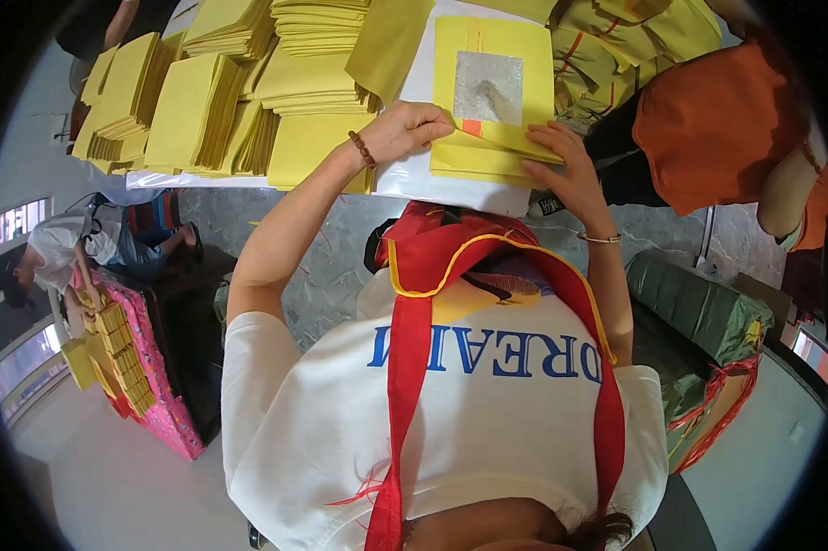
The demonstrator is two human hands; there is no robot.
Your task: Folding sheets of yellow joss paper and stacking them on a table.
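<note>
A sheet of yellow paper (448, 60) with a silver foil square and an orange-red band lies on the white table surface in front of me. Its near edge is folded up in a strip, and more yellow paper shows beneath. At the fold's left end, my left hand (405, 131) is closed, pinching the paper between thumb and curled fingers. My right hand (570, 170) grips the fold's right end, fingers on top and thumb at the lower edge. A beaded bracelet (363, 150) is on my left wrist, a thin bangle (599, 239) on my right.
Stacks of yellow paper (189, 115) cover the table's left side. Folded yellow pieces with red bands (630, 55) pile up at the right, beside a person in orange (712, 129). Another person (88, 234) sits far left near yellow bundles (120, 344). A green-wrapped box (699, 303) stands right.
</note>
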